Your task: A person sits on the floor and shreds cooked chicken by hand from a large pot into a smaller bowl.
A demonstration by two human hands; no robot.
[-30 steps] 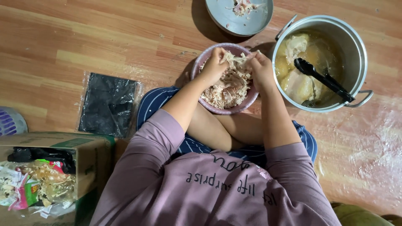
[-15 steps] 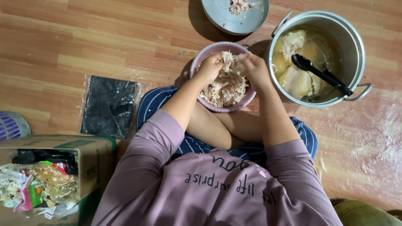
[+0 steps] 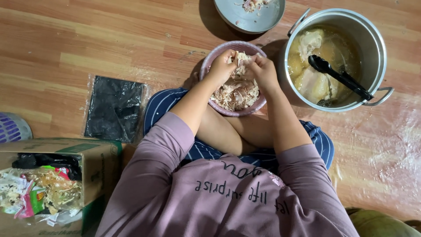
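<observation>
A wooden floor (image 3: pixel 87 39) carries pot (image 3: pixel 377 48), bowl (image 3: pixel 219 48), plate (image 3: pixel 232 17), and box (image 3: pixel 101 162).

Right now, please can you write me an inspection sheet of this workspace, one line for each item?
Surface: wooden floor, with a clear plastic sheet at the right.
Job's things: pink bowl of shredded chicken; steel pot of broth and chicken pieces with a black ladle; grey plate with scraps.
Clutter: black packet; cardboard box of rubbish.
Grippers: left hand and right hand pinch one piece of chicken over the bowl.
Cables: nothing seen.
Surroundings: purple basket at the left edge.
</observation>
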